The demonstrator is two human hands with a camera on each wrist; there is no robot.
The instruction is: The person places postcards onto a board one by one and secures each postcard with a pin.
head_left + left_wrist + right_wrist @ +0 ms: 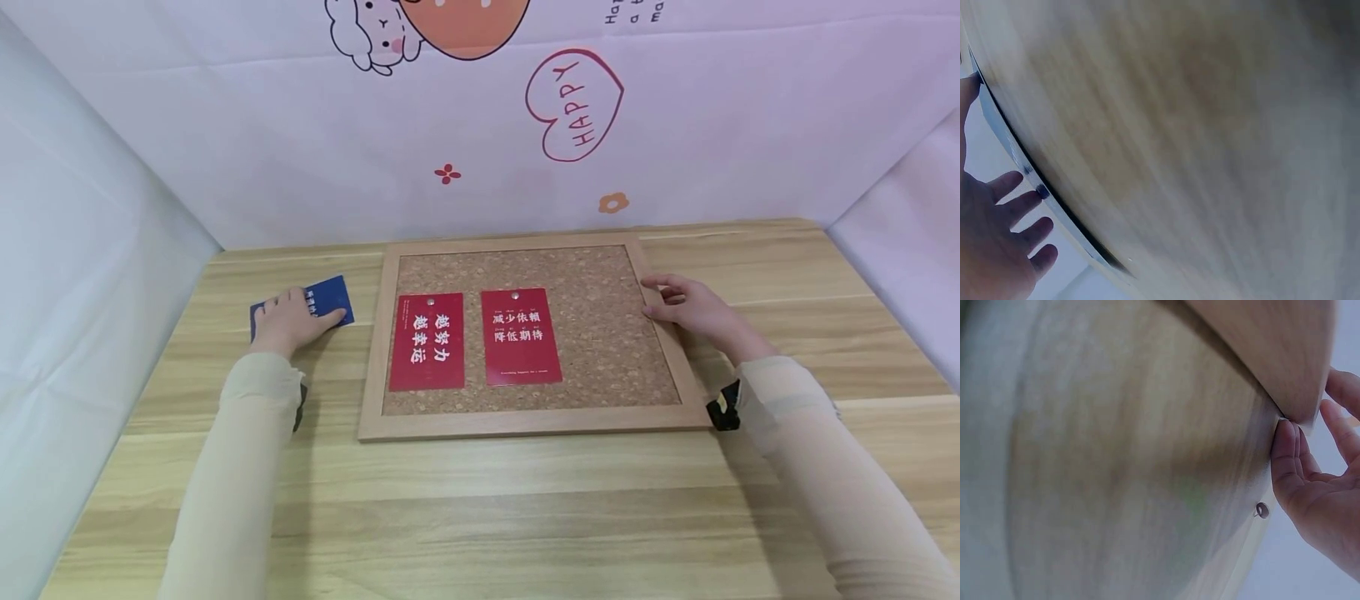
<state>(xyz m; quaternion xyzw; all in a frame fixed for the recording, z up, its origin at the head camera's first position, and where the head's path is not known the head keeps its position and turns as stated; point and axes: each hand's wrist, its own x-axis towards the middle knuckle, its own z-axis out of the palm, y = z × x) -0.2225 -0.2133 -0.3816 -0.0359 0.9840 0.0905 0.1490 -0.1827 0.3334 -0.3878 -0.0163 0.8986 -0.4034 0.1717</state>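
Observation:
My left hand [285, 321] lies over a dark blue card [327, 296] with white characters, left of the cork board. Its fingers are spread across the card, with the thumb at the right-hand edge; the left wrist view shows the thumb touching the card's rim. My right hand [686, 308] grips the right side of the wooden-framed cork board [536, 421]. Thumb and forefinger reach onto the frame, while the other fingers bend against its outer side. Two red cards lie on the cork: one with sideways characters [405, 367], one with upright characters [522, 360].
Both red cards have a pale round spot near the top edge. In the right wrist view, a small round metallic thing [1262, 510] sits on the wood-grain table [487, 525] near the right hand. A printed white cloth [300, 150] stands behind the table.

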